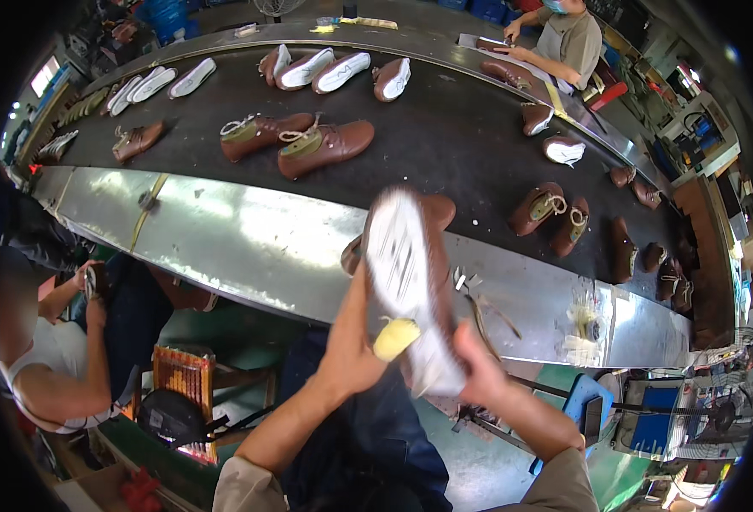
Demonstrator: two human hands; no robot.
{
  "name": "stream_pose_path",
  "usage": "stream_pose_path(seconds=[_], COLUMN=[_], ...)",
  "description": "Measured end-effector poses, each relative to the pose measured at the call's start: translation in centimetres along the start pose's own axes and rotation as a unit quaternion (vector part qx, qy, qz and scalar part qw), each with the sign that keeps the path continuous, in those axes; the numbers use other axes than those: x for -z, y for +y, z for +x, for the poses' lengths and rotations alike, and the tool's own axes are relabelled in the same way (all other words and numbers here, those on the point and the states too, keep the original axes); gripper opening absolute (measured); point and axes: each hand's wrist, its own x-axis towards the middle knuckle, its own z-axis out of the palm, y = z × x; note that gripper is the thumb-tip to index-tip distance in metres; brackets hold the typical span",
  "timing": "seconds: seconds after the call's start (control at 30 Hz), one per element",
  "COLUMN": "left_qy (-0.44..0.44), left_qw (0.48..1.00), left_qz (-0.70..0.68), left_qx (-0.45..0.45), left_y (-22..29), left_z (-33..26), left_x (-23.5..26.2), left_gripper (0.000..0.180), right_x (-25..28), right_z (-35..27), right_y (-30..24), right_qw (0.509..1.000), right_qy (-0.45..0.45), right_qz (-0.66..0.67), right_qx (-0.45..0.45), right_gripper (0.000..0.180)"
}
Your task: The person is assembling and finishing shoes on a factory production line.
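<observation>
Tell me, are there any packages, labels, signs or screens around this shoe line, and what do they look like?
No readable labels, signs or screens show.
Blue crates: far top left, stacked, boxy.
Cardboard box: bottom left floor, brown, open.
Clear plastic bag: on the metal ledge, right of the white-soled brown shoe that the left hand and right hand hold.

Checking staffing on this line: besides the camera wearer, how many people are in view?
2. One person sits at lower left beside the metal bench; another person works at the far top right, across the belt. Others may be hidden beyond the dark rim.
</observation>
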Motion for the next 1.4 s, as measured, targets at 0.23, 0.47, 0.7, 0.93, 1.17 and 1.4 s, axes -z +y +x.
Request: stream_pose_path(seconds=[0.23, 0.47, 0.7, 0.93, 1.17, 1.4], left_qy=[-0.014, -0.032, -0.062, -0.072, -0.068, 0.051], left_qw=[0.949, 0.915, 0.898, 0.918, 0.901, 0.934], left_qz=[0.314, 0.401, 0.432, 0.385, 0.424, 0.353], left_qx=[0.027, 0.009, 0.062, 0.070, 0.056, 0.003], left_y=[-7.3, -7.9, -7.2, -7.3, -7.7, -8.7], left_z=[3.3, 3.5, 3.6, 4.8, 4.1, 2.9], left_x=[3.9, 3.4, 3.9, 3.0, 5.3, 5.9], left_gripper=[0.088, 0.075, 0.081, 0.083, 0.080, 0.073], right_x=[4.7, 14.2, 21.3, 33.4, 21.5, 13.6], right_z=[16.3, 24.5, 30.7, 29.0, 26.4, 15.7], right_y=[-20.6, -29.8, -40.7, -50.0, -38.9, -39.8], right_qw=[0.616, 0.547, 0.447, 0.448, 0.371, 0.371], right_qy=[0.355, 0.412, 0.673, 0.707, 0.637, 0.568], right_qz=[-0.662, -0.674, -0.584, -0.539, -0.673, -0.701], right_qx=[0.237, 0.279, 0.081, 0.095, 0.057, 0.221], right_gripper=[0.087, 0.046, 0.105, 0.090, 0.076, 0.079])
